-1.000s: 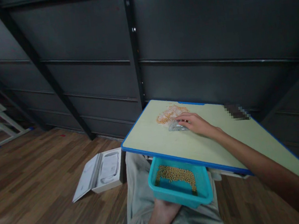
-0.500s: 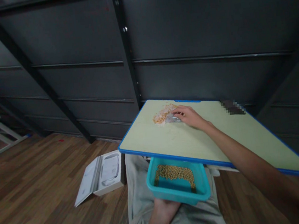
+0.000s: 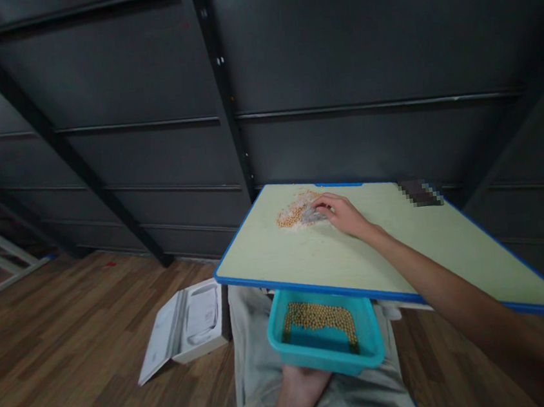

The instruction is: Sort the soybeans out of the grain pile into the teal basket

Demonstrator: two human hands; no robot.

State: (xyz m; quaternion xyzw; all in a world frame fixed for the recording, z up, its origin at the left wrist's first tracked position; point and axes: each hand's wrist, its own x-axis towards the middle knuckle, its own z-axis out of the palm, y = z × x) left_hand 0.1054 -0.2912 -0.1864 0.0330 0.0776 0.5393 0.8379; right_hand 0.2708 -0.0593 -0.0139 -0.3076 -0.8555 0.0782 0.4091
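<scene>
My left hand supports a teal plastic tray from below, over my lap; its fingers are hidden under the base. Round tan beans, like soybeans, lie along the tray's far side and both ends. On the pale yellow tabletop, a pile of yellow beans is mixed with small white grains. My right hand is closed on a clear, greyish piece of plastic at the pile's right side. The exact kind of this plastic piece is unclear.
The table has a raised blue edge, and the tray sits just below its near side. A dark, pixelated object lies at the back right. An open white box stands on the wooden floor. A dark panelled wall rises behind the table.
My right hand stays by the pile, with the plastic piece now turned slightly and nearer the beans. The tray and left hand hold about the same place; the view has shifted slightly.
</scene>
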